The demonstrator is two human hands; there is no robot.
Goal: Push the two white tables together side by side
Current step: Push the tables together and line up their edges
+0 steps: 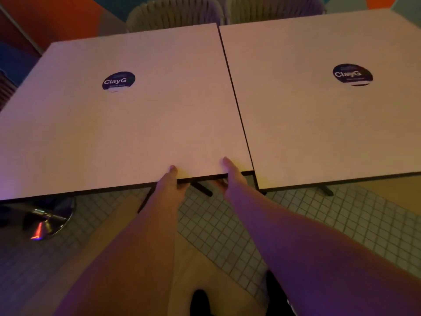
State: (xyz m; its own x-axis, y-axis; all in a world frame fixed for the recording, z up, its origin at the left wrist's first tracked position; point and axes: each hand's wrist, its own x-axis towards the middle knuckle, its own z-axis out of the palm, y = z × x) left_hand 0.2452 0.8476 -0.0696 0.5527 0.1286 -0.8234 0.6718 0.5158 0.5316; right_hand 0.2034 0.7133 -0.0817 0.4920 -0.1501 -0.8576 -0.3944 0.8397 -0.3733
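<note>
Two square white tables stand side by side, each with a round dark sticker. The left table and the right table are parted only by a thin dark seam that runs from the far edge to the near edge. My left hand grips the near edge of the left table, thumb on top and fingers under it. My right hand grips the same edge close to the table's right corner, thumb on top too.
Two woven chairs stand behind the tables at the far side. A shiny round pedestal base sits on the tiled floor at the left. Dark table feet show under the near edges. My dark shoes are at the bottom.
</note>
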